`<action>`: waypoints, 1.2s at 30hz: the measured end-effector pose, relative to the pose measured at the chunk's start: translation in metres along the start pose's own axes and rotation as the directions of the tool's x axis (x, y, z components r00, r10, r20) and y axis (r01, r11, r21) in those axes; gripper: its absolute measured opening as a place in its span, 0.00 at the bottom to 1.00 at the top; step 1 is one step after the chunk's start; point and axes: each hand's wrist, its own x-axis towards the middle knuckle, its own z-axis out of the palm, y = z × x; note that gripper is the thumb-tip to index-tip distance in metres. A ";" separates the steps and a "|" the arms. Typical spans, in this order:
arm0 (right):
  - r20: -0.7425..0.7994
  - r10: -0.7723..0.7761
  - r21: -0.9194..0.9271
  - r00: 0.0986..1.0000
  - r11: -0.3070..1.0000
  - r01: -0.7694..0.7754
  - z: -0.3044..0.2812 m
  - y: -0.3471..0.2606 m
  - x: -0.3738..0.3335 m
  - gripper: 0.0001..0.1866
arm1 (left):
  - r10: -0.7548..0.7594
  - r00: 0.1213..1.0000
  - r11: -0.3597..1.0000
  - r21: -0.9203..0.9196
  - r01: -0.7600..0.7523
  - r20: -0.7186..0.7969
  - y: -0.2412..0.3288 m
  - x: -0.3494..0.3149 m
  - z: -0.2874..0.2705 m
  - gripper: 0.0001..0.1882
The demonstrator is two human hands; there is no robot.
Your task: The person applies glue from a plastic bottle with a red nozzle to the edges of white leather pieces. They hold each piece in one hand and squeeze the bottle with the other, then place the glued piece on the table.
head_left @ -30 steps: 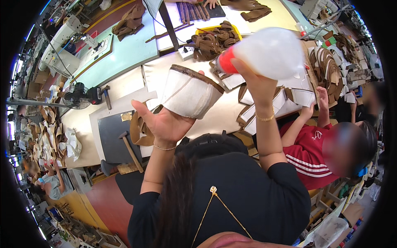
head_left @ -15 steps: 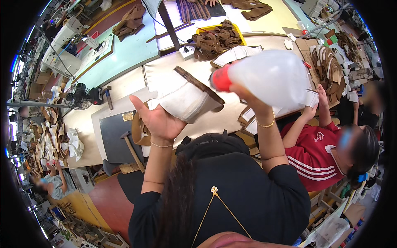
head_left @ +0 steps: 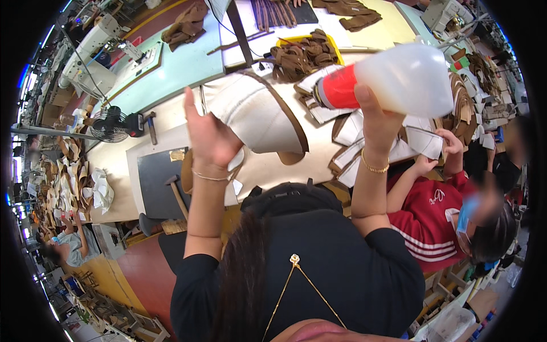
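My left hand (head_left: 213,139) holds up a curved shoe upper piece (head_left: 256,117) with white lining and brown edges. The thumb points upward, while the fingers are hidden behind the piece. In my right hand (head_left: 377,122) is a translucent plastic bottle (head_left: 407,80) with a red collar and a dark tip. It lies tilted on its side, tip toward the left, apart from the piece. Pale liquid or residue shows inside the bottle. Beneath the bottle, more white-lined pieces (head_left: 348,128) lie overlapped on the table.
A yellow tray (head_left: 341,56) of brown parts stands at the back. To the left lie a hammer (head_left: 175,191), a dark mat (head_left: 159,176) and another hammer (head_left: 151,128), near a small fan (head_left: 111,124). On my right, a co-worker in a red shirt (head_left: 424,219) handles a white piece.
The upper piece has turned so its lining shows more broadly. My right hand has moved right and up with the bottle, and its tip has drawn away from the piece.
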 end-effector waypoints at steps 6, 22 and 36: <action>-0.044 0.038 0.012 0.998 0.999 -0.037 0.005 0.005 -0.010 0.21 | -0.004 0.996 1.000 0.025 0.002 0.088 -0.025 0.002 -0.029 0.49; 0.414 -0.160 -0.312 0.896 0.900 0.305 0.017 -0.008 -0.022 0.20 | -0.006 0.965 0.988 -0.147 0.046 0.261 -0.033 -0.024 -0.033 0.53; 0.334 0.165 0.097 0.928 0.973 -0.208 0.044 0.005 -0.058 0.15 | -0.067 0.930 0.991 -0.084 0.104 0.362 -0.037 -0.019 -0.004 0.61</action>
